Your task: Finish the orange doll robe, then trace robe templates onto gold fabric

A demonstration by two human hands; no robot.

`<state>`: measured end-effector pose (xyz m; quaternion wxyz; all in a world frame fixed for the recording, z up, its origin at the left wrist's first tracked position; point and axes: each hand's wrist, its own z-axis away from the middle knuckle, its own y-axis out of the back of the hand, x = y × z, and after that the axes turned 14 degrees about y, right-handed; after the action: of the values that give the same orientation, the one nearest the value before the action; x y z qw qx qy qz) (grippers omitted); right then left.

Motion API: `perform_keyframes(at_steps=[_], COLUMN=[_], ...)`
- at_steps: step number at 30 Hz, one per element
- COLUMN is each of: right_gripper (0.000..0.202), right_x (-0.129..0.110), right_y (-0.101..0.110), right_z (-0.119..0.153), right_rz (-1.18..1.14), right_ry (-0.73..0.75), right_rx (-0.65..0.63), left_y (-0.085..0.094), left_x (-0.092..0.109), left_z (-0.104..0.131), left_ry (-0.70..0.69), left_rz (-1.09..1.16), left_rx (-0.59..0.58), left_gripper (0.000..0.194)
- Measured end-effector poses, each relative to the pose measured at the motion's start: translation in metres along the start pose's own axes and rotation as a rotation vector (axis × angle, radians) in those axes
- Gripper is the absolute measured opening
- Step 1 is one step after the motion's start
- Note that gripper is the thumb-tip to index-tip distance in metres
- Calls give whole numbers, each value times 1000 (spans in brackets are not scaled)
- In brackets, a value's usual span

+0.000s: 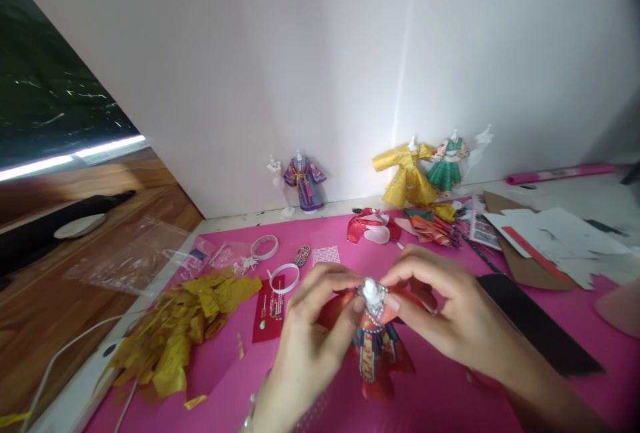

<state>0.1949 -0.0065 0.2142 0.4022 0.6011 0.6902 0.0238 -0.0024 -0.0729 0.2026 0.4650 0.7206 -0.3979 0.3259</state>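
Observation:
A small doll form in a red dress (377,383) stands on the pink mat, its white neck pointing up. Silver bead trim runs over its chest, and patterned panels hang at the front. My left hand (320,333) pinches the trim at the left side of the neck with thumb and index finger. Opposite it, my right hand (440,299) has thumb and fingertips closed on the right shoulder of the dress. Part of the red sleeves is hidden behind my hands.
Crumpled yellow fabric (200,319), a red card (265,326) and white tape rings (285,278) lie left. Dressed miniature forms (407,176) stand along the wall. Fabric scraps (430,226) lie behind my hands; a black phone-like slab (540,326) and papers (560,239) are right.

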Motion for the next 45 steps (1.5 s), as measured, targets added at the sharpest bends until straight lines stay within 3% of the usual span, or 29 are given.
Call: perform_keyframes(at_steps=[9, 18, 30, 39, 45], right_gripper=[16, 13, 13, 11, 13], right_x=[-1, 5, 11, 11, 10], right_y=[-1, 1, 2, 5, 6], right_z=[-10, -12, -15, -16, -18], right_rz=[40, -68, -205, -148, -45], right_ry=[24, -180, -336, -295, -136], right_rx=[21, -44, -34, -76, -102], left_y=[1, 1, 2, 5, 4], left_x=[3, 5, 8, 11, 11], left_z=[-3, -7, -10, -13, -13], left_ry=[-26, 14, 95, 85, 78], left_rz=[-41, -21, 5, -19, -4], left_rx=[31, 6, -24, -89, -88], left_gripper=[14, 9, 8, 11, 11])
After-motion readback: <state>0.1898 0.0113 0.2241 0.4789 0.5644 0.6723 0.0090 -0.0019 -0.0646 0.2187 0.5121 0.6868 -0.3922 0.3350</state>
